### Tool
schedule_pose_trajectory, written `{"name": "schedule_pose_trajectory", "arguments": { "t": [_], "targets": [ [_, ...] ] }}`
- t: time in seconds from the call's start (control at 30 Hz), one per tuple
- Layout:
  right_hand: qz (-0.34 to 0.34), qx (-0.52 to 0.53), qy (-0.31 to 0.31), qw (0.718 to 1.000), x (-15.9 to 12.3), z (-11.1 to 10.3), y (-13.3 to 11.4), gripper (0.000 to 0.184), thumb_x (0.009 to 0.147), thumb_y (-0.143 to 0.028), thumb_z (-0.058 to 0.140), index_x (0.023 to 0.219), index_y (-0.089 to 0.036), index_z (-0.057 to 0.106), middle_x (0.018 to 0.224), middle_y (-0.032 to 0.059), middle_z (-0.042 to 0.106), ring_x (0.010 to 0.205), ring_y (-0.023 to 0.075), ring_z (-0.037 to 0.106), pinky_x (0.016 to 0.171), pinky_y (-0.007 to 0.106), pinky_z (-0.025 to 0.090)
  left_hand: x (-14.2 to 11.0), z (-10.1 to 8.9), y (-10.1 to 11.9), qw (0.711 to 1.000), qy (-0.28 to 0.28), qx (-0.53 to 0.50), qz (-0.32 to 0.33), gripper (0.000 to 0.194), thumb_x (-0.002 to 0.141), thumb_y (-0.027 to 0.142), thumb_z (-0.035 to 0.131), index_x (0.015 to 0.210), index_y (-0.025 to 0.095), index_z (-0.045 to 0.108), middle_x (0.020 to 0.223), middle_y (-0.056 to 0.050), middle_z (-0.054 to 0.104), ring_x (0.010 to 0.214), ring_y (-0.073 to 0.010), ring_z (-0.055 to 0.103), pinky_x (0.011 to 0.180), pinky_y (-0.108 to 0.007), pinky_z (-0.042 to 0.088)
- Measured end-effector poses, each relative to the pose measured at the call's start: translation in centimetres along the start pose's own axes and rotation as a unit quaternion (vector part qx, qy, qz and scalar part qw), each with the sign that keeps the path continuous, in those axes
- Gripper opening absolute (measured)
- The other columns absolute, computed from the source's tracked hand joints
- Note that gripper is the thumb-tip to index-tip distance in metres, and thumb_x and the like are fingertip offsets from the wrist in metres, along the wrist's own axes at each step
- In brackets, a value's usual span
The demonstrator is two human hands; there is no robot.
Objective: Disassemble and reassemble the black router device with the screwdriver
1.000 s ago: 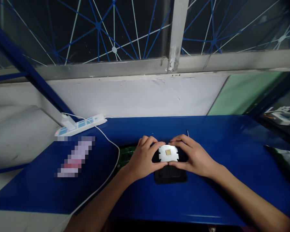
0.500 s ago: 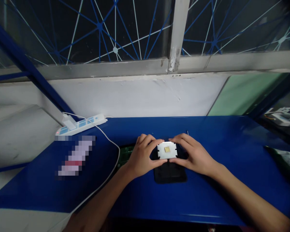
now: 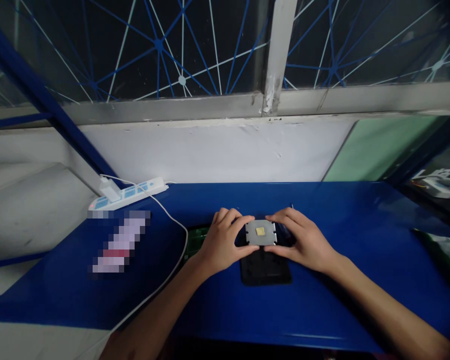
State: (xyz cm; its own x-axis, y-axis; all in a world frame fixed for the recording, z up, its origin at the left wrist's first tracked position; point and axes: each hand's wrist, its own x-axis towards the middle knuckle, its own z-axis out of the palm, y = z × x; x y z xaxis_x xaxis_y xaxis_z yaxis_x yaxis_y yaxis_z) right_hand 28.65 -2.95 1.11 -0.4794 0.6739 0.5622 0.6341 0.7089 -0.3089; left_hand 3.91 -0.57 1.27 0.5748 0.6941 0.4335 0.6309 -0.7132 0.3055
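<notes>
Both my hands grip a small silver metal plate (image 3: 251, 237) with notched side edges and a yellowish square pad (image 3: 261, 231) at its middle. My left hand (image 3: 223, 240) pinches the plate's left end between thumb and fingers. At the right end, my right hand (image 3: 302, 240) pinches it the same way. Below the plate lies a flat black tray-like piece (image 3: 266, 270) on the blue table, its far part hidden by the plate and hands. A green circuit board (image 3: 195, 241) shows partly behind my left hand.
On the blue table (image 3: 330, 320), a white power strip (image 3: 135, 194) with a plugged-in adapter (image 3: 109, 190) stands at the back left. Its white cable (image 3: 174, 255) runs past my left forearm. A blurred-out pinkish item (image 3: 122, 242) lies left. A silvery bag (image 3: 440, 252) sits far right.
The plate's face has gone from bright white to duller grey, as if tilted slightly. Both hands keep their hold; the whole view has shifted a little.
</notes>
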Motion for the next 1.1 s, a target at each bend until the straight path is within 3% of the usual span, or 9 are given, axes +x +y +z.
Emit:
{"name": "schedule_pose_trajectory", "arguments": {
  "t": [0.4, 0.57, 0.73, 0.93, 1.1],
  "targets": [
    [-0.048, 0.021, 0.030, 0.998, -0.2, 0.7, -1.6, 0.059, 0.083, -0.052, 0.075, 0.128, -0.020, 0.054, 0.104, 0.0112, 0.067, 0.091, 0.0256, 0.066, 0.075, 0.040, 0.058, -0.4, 0.5, 0.6, 0.999, -0.011, 0.034, 0.034, 0.051, 0.078, 0.042, 0.079, 0.122, 0.022, 0.062, 0.108, -0.008, 0.060, 0.096, -0.0290, 0.051, 0.084, -0.045, 0.045],
    [-0.064, 0.037, 0.024, 0.997, -0.4, 1.1, -1.8, 0.076, 0.082, -0.059, 0.073, 0.142, -0.023, 0.045, 0.109, 0.0113, 0.066, 0.094, 0.0272, 0.066, 0.079, 0.043, 0.058, -0.5, 0.5, 1.5, 0.999, 0.010, -0.014, 0.032, 0.048, 0.080, 0.051, 0.078, 0.116, 0.023, 0.065, 0.102, -0.007, 0.062, 0.093, -0.0281, 0.052, 0.084, -0.044, 0.045],
    [-0.012, 0.057, -0.004, 0.998, -0.2, 0.9, -1.6, 0.097, 0.074, -0.068, 0.074, 0.151, -0.025, 0.034, 0.118, 0.0143, 0.060, 0.105, 0.0314, 0.063, 0.085, 0.048, 0.059, -0.5, 0.1, 1.5, 0.994, 0.060, -0.088, 0.014, 0.060, 0.077, 0.061, 0.079, 0.119, 0.023, 0.062, 0.099, -0.006, 0.063, 0.091, -0.0271, 0.053, 0.083, -0.044, 0.047],
    [0.020, 0.069, -0.049, 0.996, -0.1, 1.4, -1.5, 0.083, 0.080, -0.060, 0.074, 0.146, -0.024, 0.040, 0.122, 0.0146, 0.053, 0.113, 0.0310, 0.057, 0.094, 0.049, 0.056, -0.6, 0.2, 1.4, 0.987, 0.080, -0.130, 0.052, 0.070, 0.083, 0.079, 0.059, 0.123, 0.021, 0.060, 0.099, -0.008, 0.062, 0.089, -0.0253, 0.054, 0.083, -0.043, 0.045],
    [0.003, 0.076, -0.036, 0.996, 0.0, 1.7, -1.7, 0.058, 0.085, -0.054, 0.070, 0.130, -0.022, 0.052, 0.115, 0.0132, 0.056, 0.104, 0.0287, 0.059, 0.088, 0.047, 0.057, -0.6, 0.5, 1.8, 0.987, 0.051, -0.137, 0.062, 0.068, 0.081, 0.077, 0.063, 0.123, 0.023, 0.061, 0.098, -0.007, 0.063, 0.089, -0.0249, 0.054, 0.081, -0.041, 0.046]
  ]
}}
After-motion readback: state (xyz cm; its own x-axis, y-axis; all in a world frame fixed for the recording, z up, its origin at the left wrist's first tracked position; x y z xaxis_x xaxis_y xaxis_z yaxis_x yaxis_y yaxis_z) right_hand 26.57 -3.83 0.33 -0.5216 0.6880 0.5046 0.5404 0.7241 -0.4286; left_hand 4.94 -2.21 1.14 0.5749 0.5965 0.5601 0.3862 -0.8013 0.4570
